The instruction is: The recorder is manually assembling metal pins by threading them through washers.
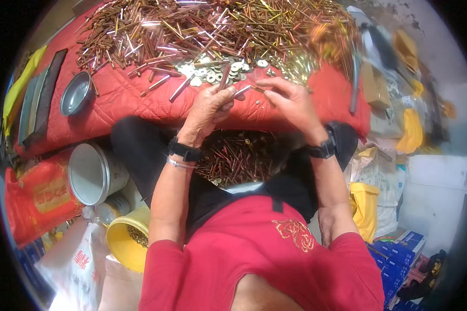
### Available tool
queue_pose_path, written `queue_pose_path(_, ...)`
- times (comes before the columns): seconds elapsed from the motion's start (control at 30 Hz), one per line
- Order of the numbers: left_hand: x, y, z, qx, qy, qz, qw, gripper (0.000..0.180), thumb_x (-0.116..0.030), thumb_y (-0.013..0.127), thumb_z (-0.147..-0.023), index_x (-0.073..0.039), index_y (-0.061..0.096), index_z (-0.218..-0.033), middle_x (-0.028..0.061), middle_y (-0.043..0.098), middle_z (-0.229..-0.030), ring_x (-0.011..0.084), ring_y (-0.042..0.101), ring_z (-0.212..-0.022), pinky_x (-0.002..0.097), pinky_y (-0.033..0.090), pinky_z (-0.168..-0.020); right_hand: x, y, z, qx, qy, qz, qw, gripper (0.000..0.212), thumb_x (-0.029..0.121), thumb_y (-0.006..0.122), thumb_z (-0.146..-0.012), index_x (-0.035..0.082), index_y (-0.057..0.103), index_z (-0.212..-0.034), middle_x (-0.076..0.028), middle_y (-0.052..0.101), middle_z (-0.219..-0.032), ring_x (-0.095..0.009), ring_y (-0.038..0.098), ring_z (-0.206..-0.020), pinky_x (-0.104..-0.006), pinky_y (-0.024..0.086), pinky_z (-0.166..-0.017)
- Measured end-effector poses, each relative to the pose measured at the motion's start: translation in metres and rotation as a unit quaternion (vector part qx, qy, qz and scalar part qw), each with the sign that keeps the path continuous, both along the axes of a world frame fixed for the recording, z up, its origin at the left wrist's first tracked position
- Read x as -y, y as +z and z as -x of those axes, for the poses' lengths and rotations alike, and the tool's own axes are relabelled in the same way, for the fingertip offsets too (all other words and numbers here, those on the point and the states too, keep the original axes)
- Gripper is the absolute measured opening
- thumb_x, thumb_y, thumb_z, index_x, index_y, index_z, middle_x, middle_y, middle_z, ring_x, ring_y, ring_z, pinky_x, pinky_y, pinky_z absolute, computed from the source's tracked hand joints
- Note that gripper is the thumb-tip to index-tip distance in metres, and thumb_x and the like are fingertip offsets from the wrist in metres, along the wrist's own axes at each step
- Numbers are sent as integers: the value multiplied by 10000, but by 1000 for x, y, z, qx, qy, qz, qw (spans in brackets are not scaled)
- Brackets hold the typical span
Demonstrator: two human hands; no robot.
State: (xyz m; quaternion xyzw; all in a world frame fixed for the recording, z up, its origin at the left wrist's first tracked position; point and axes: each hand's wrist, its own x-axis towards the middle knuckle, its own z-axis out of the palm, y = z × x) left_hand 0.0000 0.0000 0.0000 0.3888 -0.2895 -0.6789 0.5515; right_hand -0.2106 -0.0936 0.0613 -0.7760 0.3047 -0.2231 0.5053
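Note:
My left hand (214, 108) is closed around a thin silvery metal rod or sleeve (242, 92), which points up and to the right. My right hand (291, 98) has its thumb and fingers pinched at a small brownish metal piece (257, 89) at the rod's far end; whether the two pieces join is too small to tell. Just beyond my hands lies a heap of pale round washers (213, 72). Right of them are small yellowish shiny pieces (298, 70), blurred. A large heap of copper-coloured metal rods (218, 33) covers the far side.
A red quilted cloth (124, 98) covers the work surface, with a grey bowl (76, 94) at its left. Between my legs more rods (236, 160) lie in a container. A metal bucket (88, 173) and a yellow bucket (122, 228) stand left; blue boxes (399, 264) sit right.

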Motion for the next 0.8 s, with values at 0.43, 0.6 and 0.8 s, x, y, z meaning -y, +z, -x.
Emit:
queue_pose_path(0.43,-4,5,11,139,-53,6,989,302,-289,583,-919,-5,656,-994,30,629,-834,30,451,-593,170,358,-506,-9,-25,20,-2,142,-183,973,211,164,602,-899,45,629,-1071,23,566,-803,-48,496,-691,-217,412,-616)
queue_pose_path(0.6,10,-11,0,-319,42,-19,947,461,-373,481,-981,53,562,-1136,124,632,-1001,111,549,-697,238,495,-635,-16,-44,11,115,6,-327,938,173,214,618,-923,78,609,-1030,49,545,-709,4,416,-559,-172,273,-455)
queue_pose_path(0.8,17,-34,22,-237,228,20,944,306,-220,557,-957,38,549,-1122,86,602,-956,105,543,-725,241,519,-661,-25,-48,-31,107,-136,-31,985,151,142,574,-934,41,633,-1031,-14,566,-852,-79,546,-746,-217,438,-656)
